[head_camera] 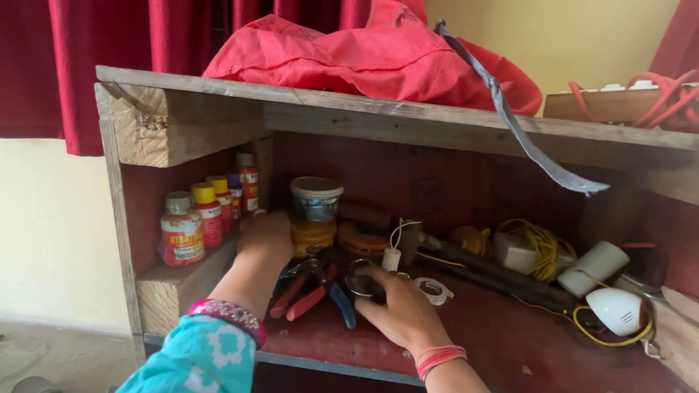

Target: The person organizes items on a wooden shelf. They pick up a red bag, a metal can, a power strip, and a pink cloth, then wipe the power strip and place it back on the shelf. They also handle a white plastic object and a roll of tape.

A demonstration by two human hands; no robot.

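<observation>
Left hand [266,236]: curled shut beside the lidded glass jar [314,215], far-left of the red shelf floor [495,338].
Right hand [397,302]: closed on a small dark object [362,280]; identity unclear.
Risk: a nudge could topple the jar onto red-handled pliers [306,295].

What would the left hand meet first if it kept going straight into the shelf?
Probably the clear jar with the pale lid: the left hand points toward the back and already sits beside it, though depth is unclear.

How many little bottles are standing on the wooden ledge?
4 bottles in a row on the left ledge, front to back. The left hand may hide more.
</observation>
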